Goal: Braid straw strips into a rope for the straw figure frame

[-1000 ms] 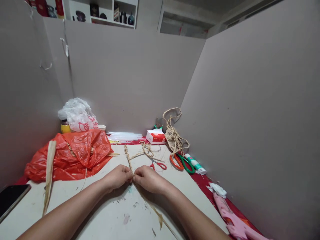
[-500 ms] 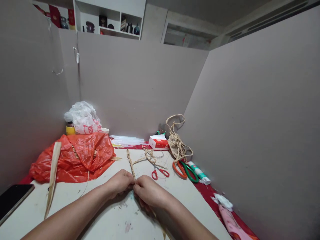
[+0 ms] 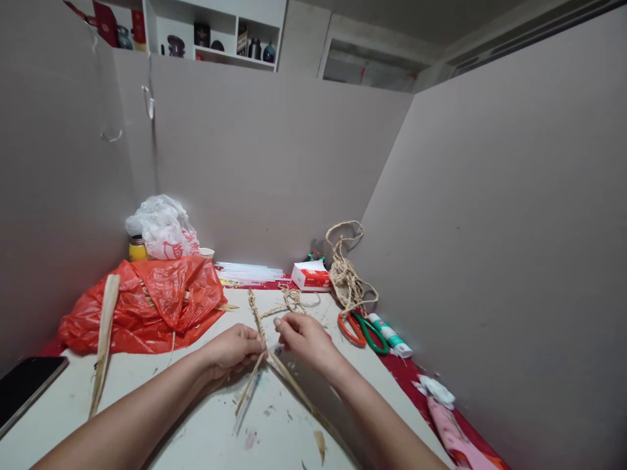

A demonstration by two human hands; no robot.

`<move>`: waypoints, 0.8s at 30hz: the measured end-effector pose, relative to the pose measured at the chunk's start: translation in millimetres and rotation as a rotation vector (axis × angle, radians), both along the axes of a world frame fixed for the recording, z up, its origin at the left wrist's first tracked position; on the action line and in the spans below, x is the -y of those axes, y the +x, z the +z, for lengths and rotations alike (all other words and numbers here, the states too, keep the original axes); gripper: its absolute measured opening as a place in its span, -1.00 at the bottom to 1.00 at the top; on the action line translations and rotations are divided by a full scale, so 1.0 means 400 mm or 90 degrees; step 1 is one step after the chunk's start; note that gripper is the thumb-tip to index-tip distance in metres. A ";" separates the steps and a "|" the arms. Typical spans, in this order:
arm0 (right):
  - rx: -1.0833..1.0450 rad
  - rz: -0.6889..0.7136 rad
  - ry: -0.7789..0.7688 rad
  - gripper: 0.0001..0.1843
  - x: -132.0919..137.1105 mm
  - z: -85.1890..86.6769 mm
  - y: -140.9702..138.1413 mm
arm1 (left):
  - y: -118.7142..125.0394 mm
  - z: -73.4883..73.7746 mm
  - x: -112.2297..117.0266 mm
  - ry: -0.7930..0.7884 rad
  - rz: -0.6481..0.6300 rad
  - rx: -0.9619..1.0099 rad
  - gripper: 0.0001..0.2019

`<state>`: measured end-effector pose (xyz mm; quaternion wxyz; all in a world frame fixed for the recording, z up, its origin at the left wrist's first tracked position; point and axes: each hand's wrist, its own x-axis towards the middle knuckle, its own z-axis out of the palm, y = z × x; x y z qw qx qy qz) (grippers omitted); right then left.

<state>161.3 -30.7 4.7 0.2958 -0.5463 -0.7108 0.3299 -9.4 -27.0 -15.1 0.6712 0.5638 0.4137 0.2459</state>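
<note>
My left hand (image 3: 240, 349) is closed, pinching a braided straw cord (image 3: 256, 314) near its lower end. The cord's upper part lies on the white board (image 3: 382, 405), pointing away from me. From the pinch, a short loose strand (image 3: 249, 385) hangs toward me and a longer flat strand (image 3: 304, 398) runs to the lower right. Just right of the cord, my right hand (image 3: 308, 339) is raised with its fingers loosely curled; nothing shows in them. It covers most of the small red scissors.
A red plastic bag (image 3: 147, 307) with a dry husk strip (image 3: 105, 326) on it lies left, above a phone (image 3: 29, 385). Coiled straw rope (image 3: 347, 281), scissors with orange and green handles (image 3: 362, 333) and a white-green roll (image 3: 389, 333) are right. Grey panels (image 3: 264, 156) enclose the table.
My right hand has come off the cord and moved up and right. The two strands below the pinch now show loose. My left hand keeps its hold.
</note>
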 end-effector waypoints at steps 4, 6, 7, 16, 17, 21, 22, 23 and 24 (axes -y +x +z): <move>-0.181 0.102 -0.265 -0.66 -0.006 -0.036 -0.017 | -0.004 0.000 -0.002 0.036 -0.017 0.003 -0.72; -0.213 0.119 -0.346 -0.67 0.001 -0.048 -0.026 | -0.004 -0.002 -0.001 0.059 -0.015 -0.008 -0.71; -0.207 0.112 -0.356 -0.67 0.002 -0.051 -0.027 | -0.003 -0.003 0.000 0.066 -0.012 -0.018 -0.72; -0.197 0.149 -0.441 -0.63 -0.013 -0.054 -0.006 | -0.007 -0.024 -0.015 0.249 -0.065 -0.126 -0.74; -0.224 0.143 -0.457 -0.67 -0.012 -0.054 -0.007 | -0.010 -0.024 -0.017 0.266 -0.060 -0.151 -0.75; -0.274 0.112 -0.470 -0.74 -0.008 -0.054 -0.015 | -0.023 -0.009 -0.015 0.255 -0.095 -0.186 -0.81; -0.266 0.101 -0.455 -0.74 -0.007 -0.055 -0.017 | -0.026 -0.004 -0.013 0.224 -0.110 -0.188 -0.81; -0.255 0.091 -0.436 -0.74 -0.006 -0.056 -0.020 | -0.027 0.002 -0.011 0.183 -0.125 -0.185 -0.81; -0.244 0.082 -0.416 -0.74 -0.005 -0.058 -0.023 | -0.028 0.006 -0.009 0.137 -0.138 -0.178 -0.80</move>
